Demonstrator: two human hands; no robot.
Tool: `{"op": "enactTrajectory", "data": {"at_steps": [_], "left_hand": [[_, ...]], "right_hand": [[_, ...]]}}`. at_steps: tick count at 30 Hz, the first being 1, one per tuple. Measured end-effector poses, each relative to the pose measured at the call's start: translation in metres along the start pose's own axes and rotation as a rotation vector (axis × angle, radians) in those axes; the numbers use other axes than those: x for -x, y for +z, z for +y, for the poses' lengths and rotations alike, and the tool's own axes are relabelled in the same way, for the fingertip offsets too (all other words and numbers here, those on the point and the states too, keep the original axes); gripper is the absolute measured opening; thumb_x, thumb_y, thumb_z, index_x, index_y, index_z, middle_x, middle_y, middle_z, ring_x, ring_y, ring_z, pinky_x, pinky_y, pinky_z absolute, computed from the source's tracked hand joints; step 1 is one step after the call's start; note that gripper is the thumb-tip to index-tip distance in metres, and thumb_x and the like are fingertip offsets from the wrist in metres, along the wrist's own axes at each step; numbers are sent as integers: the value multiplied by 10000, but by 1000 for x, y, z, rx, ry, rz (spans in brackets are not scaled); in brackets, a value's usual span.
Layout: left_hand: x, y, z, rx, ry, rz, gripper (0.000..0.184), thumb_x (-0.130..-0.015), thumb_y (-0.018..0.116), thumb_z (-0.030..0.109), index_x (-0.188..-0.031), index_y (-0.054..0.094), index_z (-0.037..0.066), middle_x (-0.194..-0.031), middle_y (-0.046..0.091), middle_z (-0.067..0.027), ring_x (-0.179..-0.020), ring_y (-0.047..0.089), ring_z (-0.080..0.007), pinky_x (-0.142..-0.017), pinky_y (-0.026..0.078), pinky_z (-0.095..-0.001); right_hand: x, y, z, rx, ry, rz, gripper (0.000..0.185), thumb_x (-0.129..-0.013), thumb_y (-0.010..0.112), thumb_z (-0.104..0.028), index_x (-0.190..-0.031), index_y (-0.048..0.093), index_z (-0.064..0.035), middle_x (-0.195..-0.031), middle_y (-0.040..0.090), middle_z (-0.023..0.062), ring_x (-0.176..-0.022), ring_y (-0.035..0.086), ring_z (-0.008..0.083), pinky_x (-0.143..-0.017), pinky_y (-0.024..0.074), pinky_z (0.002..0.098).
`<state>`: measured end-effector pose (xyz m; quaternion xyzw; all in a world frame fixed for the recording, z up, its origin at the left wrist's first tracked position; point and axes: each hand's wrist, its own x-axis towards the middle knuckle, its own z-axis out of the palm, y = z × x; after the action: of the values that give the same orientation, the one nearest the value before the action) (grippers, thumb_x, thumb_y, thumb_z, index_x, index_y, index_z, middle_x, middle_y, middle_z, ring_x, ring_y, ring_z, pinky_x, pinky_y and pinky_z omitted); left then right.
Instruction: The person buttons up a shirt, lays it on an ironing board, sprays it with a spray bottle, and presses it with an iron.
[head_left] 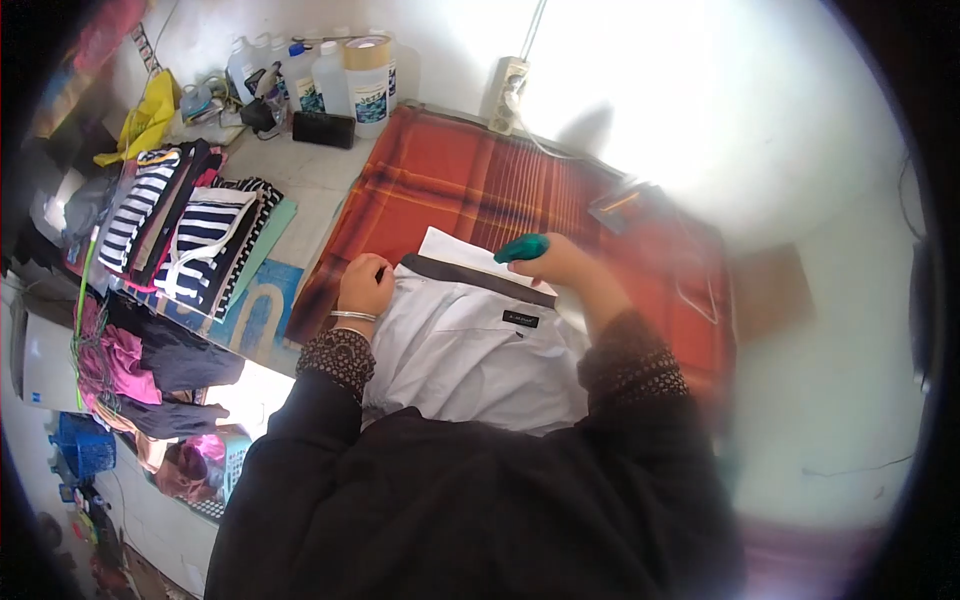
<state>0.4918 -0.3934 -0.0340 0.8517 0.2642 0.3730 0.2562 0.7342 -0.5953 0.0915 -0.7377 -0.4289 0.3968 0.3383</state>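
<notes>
A white shirt lies in front of me with its collar spread away from me. A dark grey band runs along the inside of the neck, and a black label sits below it. My right hand is closed around a green spray-bottle head, held over the right part of the collar. Most of the bottle's body is hidden by the hand. At the collar's left end, my left hand rests with curled fingers beside the shirt. Whether cloth is pinched in them cannot be seen.
A red-orange checked cloth covers the work surface. Folded striped clothes are stacked at left, below several bottles and a black phone. A power strip has a cord running right, near a blurred greyish object.
</notes>
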Motion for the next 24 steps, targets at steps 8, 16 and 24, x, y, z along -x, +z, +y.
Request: {"op": "enactTrajectory", "data": {"at_steps": [8,16,24], "left_hand": [[0,0,-2,6,9,-8,113,-754,578,134,-781,625,35,-839,617,-134,-830,590,-312,-758,470,-402],[0,0,0,-56,32,-47,120,-766,585,155,-785,625,44,-849,619,-130,-847,593,-307,-767,471,-392],[-15,15,26,-297,-212,-156,240,-759,649,310,-851,638,89,-952,614,-97,-935,573,-294,-808,445,-426]], "right_hand": [[82,-26,12,163,253,163,278,-748,692,-125,-1025,685,-107,-856,669,34,-689,594,127,-567,489,285],[172,-76,119,-16,197,334,252,-742,686,-114,-995,687,-109,-804,666,59,-652,601,151,-567,472,293],[215,-105,221,930,754,635,550,-685,696,-183,-1206,533,-111,-1138,581,182,-977,602,325,-833,490,412]]}}
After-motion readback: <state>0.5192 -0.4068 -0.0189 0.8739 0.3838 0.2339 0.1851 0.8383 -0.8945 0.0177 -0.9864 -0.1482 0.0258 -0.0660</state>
